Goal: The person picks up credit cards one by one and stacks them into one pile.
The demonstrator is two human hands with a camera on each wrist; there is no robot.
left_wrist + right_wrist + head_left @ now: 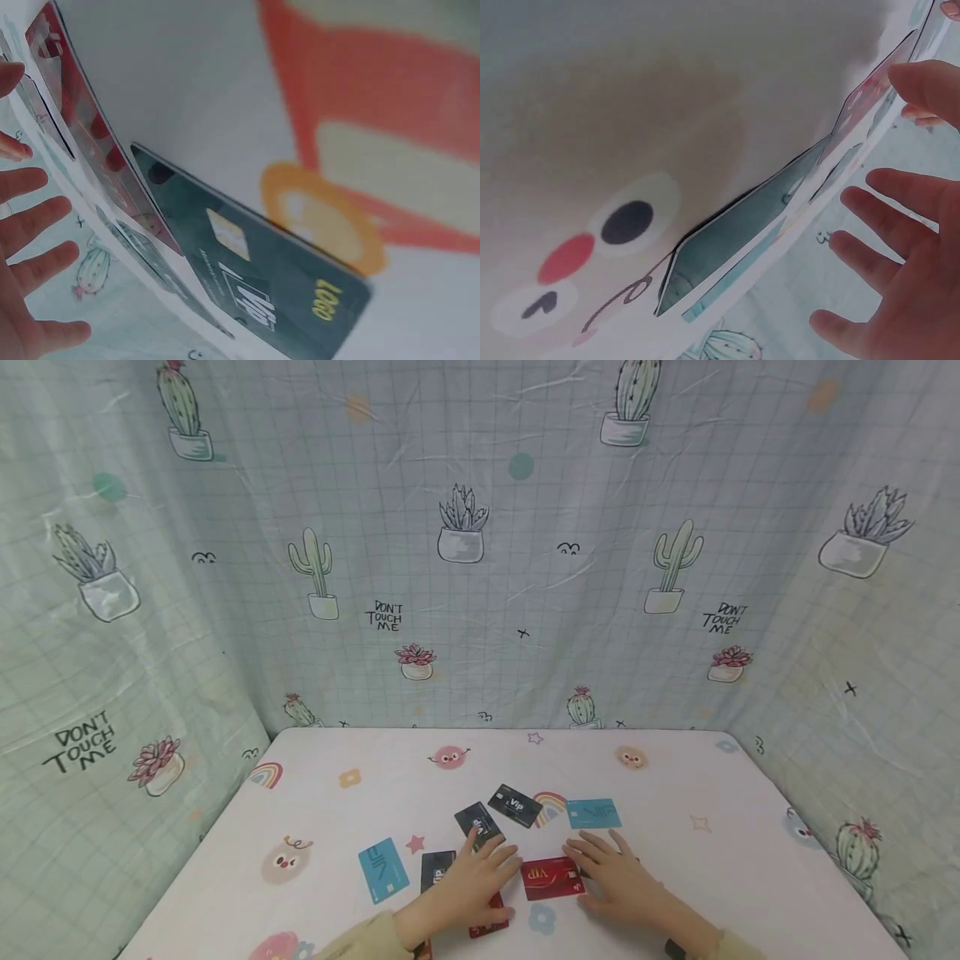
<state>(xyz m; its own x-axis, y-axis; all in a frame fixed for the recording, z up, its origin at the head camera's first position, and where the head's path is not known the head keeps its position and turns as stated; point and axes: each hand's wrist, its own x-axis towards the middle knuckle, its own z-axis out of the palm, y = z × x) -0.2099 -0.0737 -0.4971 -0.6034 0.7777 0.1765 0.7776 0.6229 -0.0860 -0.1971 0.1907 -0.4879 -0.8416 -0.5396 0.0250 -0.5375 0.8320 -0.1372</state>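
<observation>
My left hand (480, 881) has its fingers spread above several cards at the front middle of the table. Partly beneath it lies a red card (489, 930), with a black VIP card (437, 867) beside it. Its fingertips reach a second black card (478, 823). Between the two hands is a red VIP card (552, 879). My right hand (624, 883), also spread, overlaps a mostly hidden dark card, its fingertips right at the red VIP card's edge. Straight fingers (45, 217) show in the left wrist view and relaxed fingers (900, 225) in the right wrist view.
Another black VIP card (515, 806) lies farther back, with a blue card (593, 813) to its right. A second blue card (383, 870) is at the left. Dark and orange card edges peek out near the forearms. A cactus-print curtain (525, 677) encloses the white table (330, 827).
</observation>
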